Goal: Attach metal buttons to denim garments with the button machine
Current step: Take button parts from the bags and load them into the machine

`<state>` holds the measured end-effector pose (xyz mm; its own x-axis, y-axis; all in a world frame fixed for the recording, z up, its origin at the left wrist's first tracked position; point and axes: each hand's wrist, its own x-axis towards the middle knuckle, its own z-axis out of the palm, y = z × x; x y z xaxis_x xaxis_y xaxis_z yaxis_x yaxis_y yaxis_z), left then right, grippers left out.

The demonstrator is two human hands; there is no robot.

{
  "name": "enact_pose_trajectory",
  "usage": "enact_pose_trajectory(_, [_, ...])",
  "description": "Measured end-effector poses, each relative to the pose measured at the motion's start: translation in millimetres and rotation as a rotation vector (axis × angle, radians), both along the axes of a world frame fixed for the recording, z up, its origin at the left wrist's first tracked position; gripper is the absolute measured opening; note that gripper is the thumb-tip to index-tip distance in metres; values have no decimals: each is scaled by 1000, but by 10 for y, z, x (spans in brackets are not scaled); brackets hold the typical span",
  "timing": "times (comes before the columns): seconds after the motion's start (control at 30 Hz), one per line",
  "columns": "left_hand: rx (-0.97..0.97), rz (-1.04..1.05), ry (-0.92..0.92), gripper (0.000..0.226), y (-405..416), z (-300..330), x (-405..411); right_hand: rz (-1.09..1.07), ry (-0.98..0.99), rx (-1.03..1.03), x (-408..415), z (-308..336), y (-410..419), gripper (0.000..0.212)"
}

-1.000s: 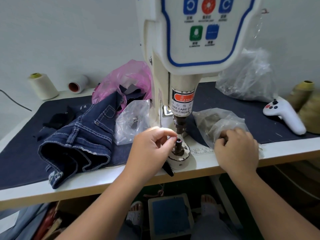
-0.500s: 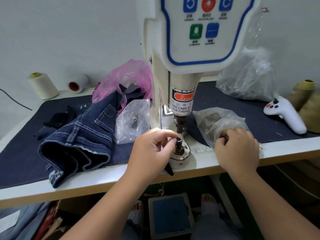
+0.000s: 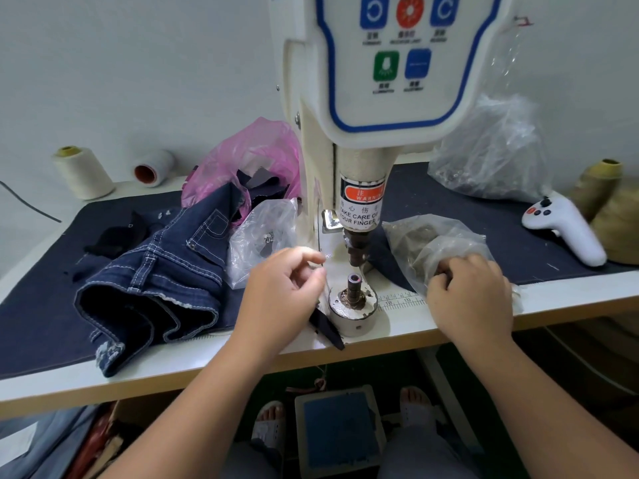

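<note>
Two bare hands over a white counter [image 3: 449, 316] edge, seen from above. Left hand [image 3: 280, 299] just left of the machine's lower die post [image 3: 353, 288], fingers [image 3: 311, 259] loosely curled, thumb and forefinger tips close together; whether anything tiny sits between them, impossible to tell. No contact with the post. Right hand [image 3: 470, 299] to the right of the post, fingers curled into the mouth of a clear plastic bag of metal buttons [image 3: 432, 243], gripping the crumpled plastic; fingertips hidden inside the bag.

Between the hands: the post upright on a round metal base [image 3: 352, 307], its hollow top bare, directly under the upper punch [image 3: 356, 247] of the cream button machine [image 3: 380, 98]. Orange warning label on the machine's neck, blue, red and green controls on its front panel. Printed ruler markings on the counter just right of the base.

Left of the left hand: dark denim garment [image 3: 152, 281] with white stitching, bunched on a dark blue mat [image 3: 34, 305], not under the punch. Small clear bag [image 3: 262, 236] beside it, pink plastic bag [image 3: 249, 160] of scraps behind. Two thread cones [image 3: 83, 172] at the far left by the wall.

Right side: larger clear bag [image 3: 484, 153] at the back, white handheld controller [image 3: 563, 229] on the mat, olive thread cones [image 3: 601, 188] at the edge.

Below the counter: foot pedal [image 3: 339, 430] between two sandalled feet.
</note>
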<state>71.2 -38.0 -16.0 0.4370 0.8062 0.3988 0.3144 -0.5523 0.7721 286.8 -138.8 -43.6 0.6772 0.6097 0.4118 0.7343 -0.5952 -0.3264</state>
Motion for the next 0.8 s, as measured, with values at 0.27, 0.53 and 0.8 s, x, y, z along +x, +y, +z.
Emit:
enact_pose_trajectory(0.27, [33, 213, 225, 17, 587, 60, -80, 8, 219, -290, 128, 323, 68, 15])
enact_pose_trajectory(0.53, [70, 246, 210, 16, 617, -134, -85, 79, 243, -124, 116, 307, 1, 18])
enact_pose_trajectory(0.8, [107, 261, 166, 14, 606, -147, -92, 231, 140, 458, -28, 232, -207, 19])
